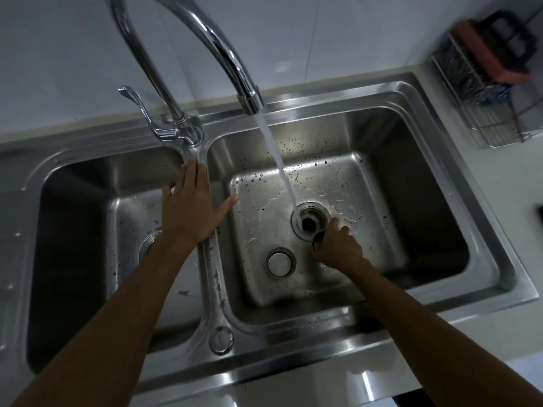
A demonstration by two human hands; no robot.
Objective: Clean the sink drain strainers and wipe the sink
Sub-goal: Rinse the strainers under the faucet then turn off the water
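A steel double sink [440,183] fills the view. Water runs from the curved faucet [249,98] straight into the open drain [308,221] of the right basin. My right hand [338,248] is beside that drain, closed around a small dark round strainer [318,240], mostly hidden by the fingers. A round metal stopper lid [279,262] lies on the right basin floor, just left of my right hand. My left hand [191,204] rests flat with fingers spread on the divider between the basins. The left basin's drain [148,245] is partly hidden under my left forearm.
The faucet lever [138,104] stands at the back of the divider. A wire rack [484,107] with a pink-orange sponge [482,51] sits on the counter at the back right. White wall tiles rise behind the sink. Dark specks dot both basins.
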